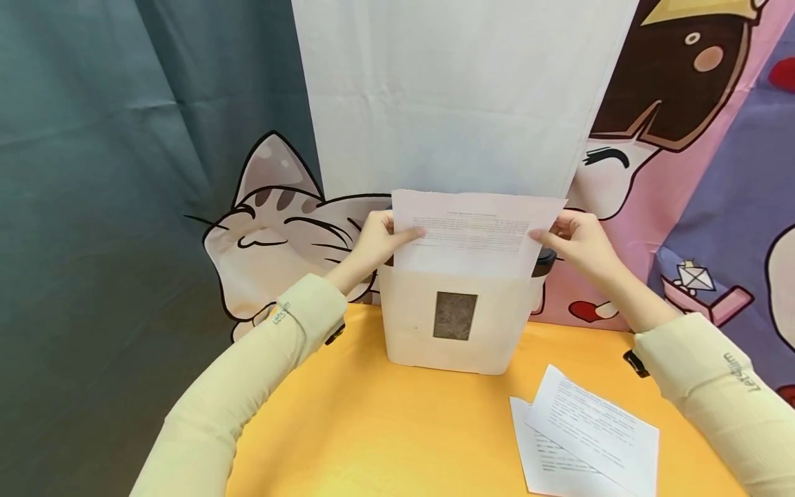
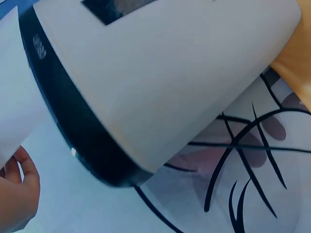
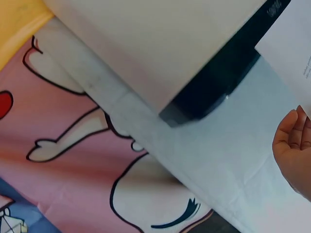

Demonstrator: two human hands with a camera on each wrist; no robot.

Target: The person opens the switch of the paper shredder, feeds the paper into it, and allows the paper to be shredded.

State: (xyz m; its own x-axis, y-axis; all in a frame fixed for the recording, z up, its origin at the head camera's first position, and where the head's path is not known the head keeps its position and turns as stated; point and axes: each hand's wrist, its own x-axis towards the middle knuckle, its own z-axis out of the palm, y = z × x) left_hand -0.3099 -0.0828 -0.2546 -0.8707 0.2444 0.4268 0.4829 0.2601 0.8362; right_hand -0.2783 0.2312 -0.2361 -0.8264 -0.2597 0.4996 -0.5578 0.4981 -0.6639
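Observation:
A sheet of printed paper [image 1: 468, 238] stands upright over the black top of a white paper shredder [image 1: 404, 317], hiding most of that top in the head view. My left hand [image 1: 375, 241] pinches the sheet's left edge, thumb on the printed side. At the opposite edge, my right hand [image 1: 577, 238] grips it the same way. The left wrist view shows the shredder's black head [image 2: 73, 111] beside the paper and the left hand [image 2: 19, 196]. In the right wrist view, the sheet's lower corner is close to the black head [image 3: 214, 82], with the right hand [image 3: 294, 153] on the edge.
Printed sheets [image 1: 590, 435] lie overlapping on the yellow tabletop [image 1: 373, 428], front right of the shredder. A dark window [image 1: 455, 316] is set in the shredder's front. Close behind hangs a cartoon-printed cloth [image 1: 447, 103].

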